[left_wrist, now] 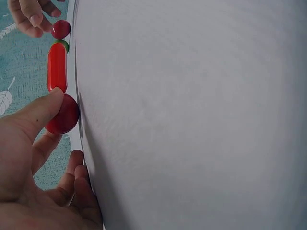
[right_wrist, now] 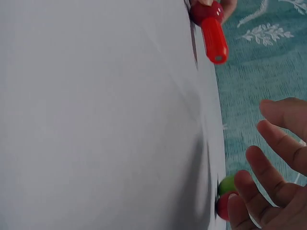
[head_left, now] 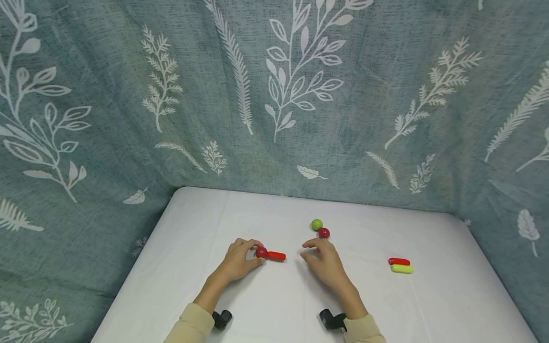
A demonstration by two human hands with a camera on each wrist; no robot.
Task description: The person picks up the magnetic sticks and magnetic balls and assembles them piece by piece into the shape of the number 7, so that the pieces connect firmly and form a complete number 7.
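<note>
- Currently, the left hand (head_left: 238,262) pinches a red ball (head_left: 261,252) between thumb and fingertips; a red stick (head_left: 276,256) meets that ball and points away from those fingers, towards the other hand.
- The right hand (head_left: 327,267) holds nothing; its fingers are parted from the thumb, and the stick's free end lies across a gap from their tips.
- For good control, the left fingers should probably bear on the ball alone, clear of the joint; a light, even pinch ought to do, since a hard squeeze could roll the smooth ball and swing the stick aside.
- The free end seems the best place for the right fingers to steady the stick; an approach along its length would likely disturb the joint least.
- Just beyond the right fingers sit a green ball (head_left: 317,225) and a second red ball (head_left: 323,233); a low sweep of the knuckles might set them rolling.
- Well to the right of those fingers, another red stick (head_left: 399,261) and a yellow stick (head_left: 401,269) lie side by side on the surface (head_left: 214,209).
</note>
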